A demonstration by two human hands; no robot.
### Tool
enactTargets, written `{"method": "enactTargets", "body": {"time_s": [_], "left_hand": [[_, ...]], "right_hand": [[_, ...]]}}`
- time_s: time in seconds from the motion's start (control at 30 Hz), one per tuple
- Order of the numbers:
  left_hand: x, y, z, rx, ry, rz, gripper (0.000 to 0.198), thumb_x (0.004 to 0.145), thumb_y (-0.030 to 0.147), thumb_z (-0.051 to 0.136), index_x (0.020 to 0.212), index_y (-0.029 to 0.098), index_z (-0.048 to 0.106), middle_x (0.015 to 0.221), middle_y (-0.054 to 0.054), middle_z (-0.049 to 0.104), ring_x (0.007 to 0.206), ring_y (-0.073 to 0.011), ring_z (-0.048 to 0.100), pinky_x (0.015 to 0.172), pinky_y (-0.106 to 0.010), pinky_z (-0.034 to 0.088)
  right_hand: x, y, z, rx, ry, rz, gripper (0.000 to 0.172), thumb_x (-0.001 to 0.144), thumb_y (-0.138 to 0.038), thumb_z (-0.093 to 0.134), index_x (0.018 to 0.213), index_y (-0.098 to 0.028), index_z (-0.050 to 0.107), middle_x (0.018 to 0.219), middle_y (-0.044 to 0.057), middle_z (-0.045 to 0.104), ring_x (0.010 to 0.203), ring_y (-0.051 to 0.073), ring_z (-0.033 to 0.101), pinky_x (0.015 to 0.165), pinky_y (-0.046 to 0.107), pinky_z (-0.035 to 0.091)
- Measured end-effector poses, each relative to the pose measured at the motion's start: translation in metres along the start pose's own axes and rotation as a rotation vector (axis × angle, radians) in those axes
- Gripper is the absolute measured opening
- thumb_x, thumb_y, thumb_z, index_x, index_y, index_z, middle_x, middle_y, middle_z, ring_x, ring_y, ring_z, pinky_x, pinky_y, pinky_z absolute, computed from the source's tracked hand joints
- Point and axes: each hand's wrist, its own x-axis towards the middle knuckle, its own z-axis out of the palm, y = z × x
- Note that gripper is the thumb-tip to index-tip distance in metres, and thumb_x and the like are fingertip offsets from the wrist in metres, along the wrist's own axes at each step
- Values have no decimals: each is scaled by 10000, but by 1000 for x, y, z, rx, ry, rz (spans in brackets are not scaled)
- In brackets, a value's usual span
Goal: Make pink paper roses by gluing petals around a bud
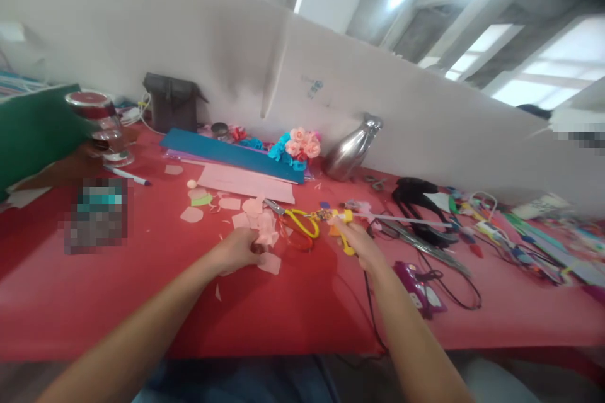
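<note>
My left hand (241, 249) rests on the red table (142, 289) with its fingers curled over pink paper pieces (265, 236). My right hand (357, 242) is closed round a yellow tool (346, 233), apparently a glue gun, whose black cord runs back toward me. Yellow-handled scissors (295, 221) lie between the two hands. More pink cut-outs (225, 204) are scattered just beyond my left hand.
Pink and blue paper sheets (236, 167) and paper flowers (297, 146) lie at the back by a steel flask (352, 150). A glass jar (101, 126) and green board (33, 132) stand left. A purple tool (418, 286), cables and craft bits clutter the right.
</note>
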Motion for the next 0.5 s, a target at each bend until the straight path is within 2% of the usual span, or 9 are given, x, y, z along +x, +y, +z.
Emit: {"method": "enactTargets", "body": {"time_s": [0.1, 0.23, 0.37, 0.43, 0.5], "left_hand": [[2, -2, -2, -105, -8, 19, 139, 631, 280, 610, 672, 148, 598, 720, -21, 661, 669, -161, 601, 582, -235, 408], [5, -4, -6, -156, -15, 49, 218, 640, 310, 635, 764, 132, 660, 727, -30, 674, 701, -171, 615, 634, -250, 436], [6, -6, -8, -138, -12, 48, 248, 646, 323, 639, 804, 136, 675, 722, -29, 671, 720, -179, 619, 660, -259, 451], [5, -5, -9, -123, 7, 39, 263, 648, 335, 639, 816, 136, 677, 737, -34, 671, 732, -185, 620, 655, -262, 451], [4, -2, -11, -98, 28, 29, 266, 651, 344, 639, 818, 141, 677, 744, -32, 669, 736, -188, 616, 643, -261, 447]], "right_hand": [[20, 9, -3, -131, 112, -27, 455, 757, -587, 513, 818, -153, 634, 561, 2, 560, 510, 151, 542, 481, 244, 384], [35, 25, -4, -481, 316, -165, 388, 745, -540, 547, 686, -165, 624, 609, 44, 605, 623, 198, 588, 580, 286, 420], [36, 31, -1, -529, 355, -156, 322, 764, -451, 575, 796, -138, 639, 792, 117, 639, 814, 255, 595, 721, 343, 429], [32, 25, 1, -614, 442, -163, 310, 772, -401, 595, 879, -114, 639, 927, 177, 628, 922, 295, 569, 791, 388, 409], [23, 10, 8, -704, 546, -232, 307, 786, -359, 600, 958, -107, 634, 1054, 225, 594, 1018, 330, 525, 847, 435, 374]]}}
